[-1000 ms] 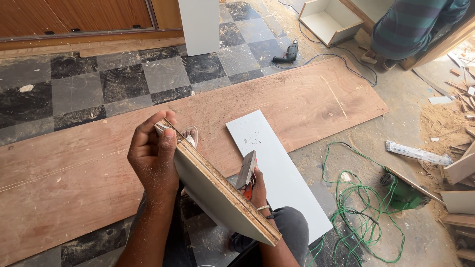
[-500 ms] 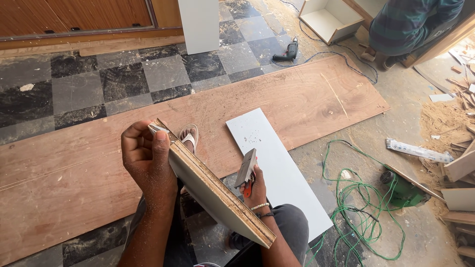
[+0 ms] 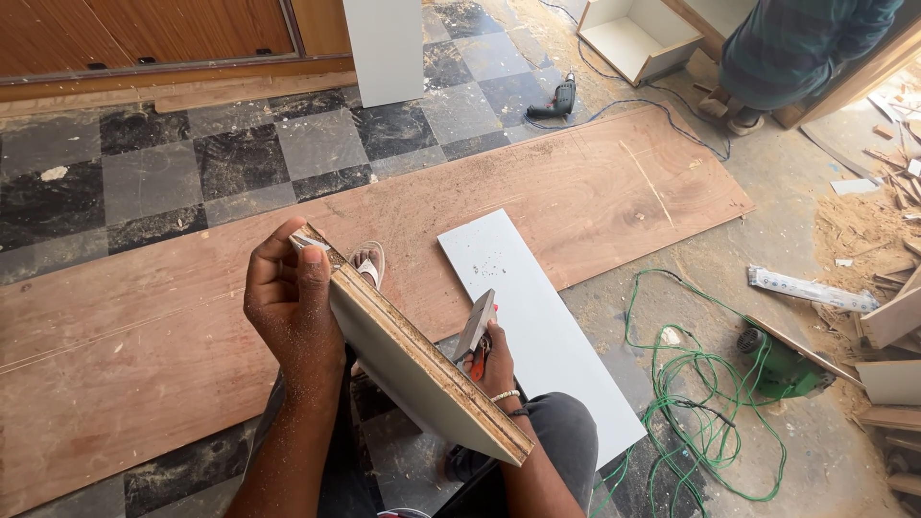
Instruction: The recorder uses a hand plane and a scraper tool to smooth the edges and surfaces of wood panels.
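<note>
My left hand (image 3: 293, 312) grips the far end of a white-faced plywood board (image 3: 422, 369), held on edge so its raw layered edge faces up. The board slants from my left hand down toward my lap. Behind the board, my right hand (image 3: 494, 369) holds a flat metal blade with a red-orange handle (image 3: 475, 326), its tip pointing up beside the board. A bead bracelet is on my right wrist. A sandalled foot (image 3: 367, 264) shows just past the board's far end.
A large brown plywood sheet (image 3: 192, 288) lies across the checkered floor, with a white panel (image 3: 537, 326) on it. A tangled green cable and green power tool (image 3: 777, 369) lie at right. A drill (image 3: 556, 99), a white box and another person (image 3: 796, 48) are farther back.
The board and both hands have shifted slightly left and down in view; the grip on board and blade is unchanged.
</note>
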